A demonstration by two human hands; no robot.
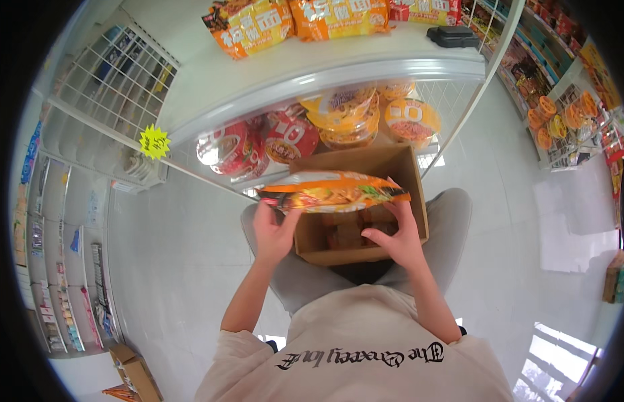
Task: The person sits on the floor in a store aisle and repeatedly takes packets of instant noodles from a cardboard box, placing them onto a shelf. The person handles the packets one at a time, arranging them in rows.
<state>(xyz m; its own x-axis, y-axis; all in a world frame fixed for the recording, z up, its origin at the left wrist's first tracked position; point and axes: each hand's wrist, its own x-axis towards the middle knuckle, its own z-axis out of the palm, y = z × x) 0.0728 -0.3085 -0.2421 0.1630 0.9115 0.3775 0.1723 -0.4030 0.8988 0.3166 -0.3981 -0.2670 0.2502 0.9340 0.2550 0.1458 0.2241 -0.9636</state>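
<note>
An orange instant-noodle packet (pixel 337 192) is held level over an open cardboard box (pixel 337 259), which rests between the person's knees. My left hand (pixel 274 228) grips the packet's left end between thumb and fingers. At its right end, my right hand (pixel 397 228) has its fingertips on the packet, with the thumb spread away below. Inside the box lie several items, dim and partly hidden by the packet and hand. Orange noodle packets (pixel 339 19) stand on the upper shelf in front, beside a red packet (pixel 425 11).
Red noodle bowls (pixel 292 138) and stacked yellow bowls (pixel 342 118) fill part of the lower shelf. A clear shelf lip (pixel 317 83) runs above them. A small black case (pixel 453 36) sits at the upper shelf's right end. Wire grid panels (pixel 126 65) and stocked racks stand on both sides.
</note>
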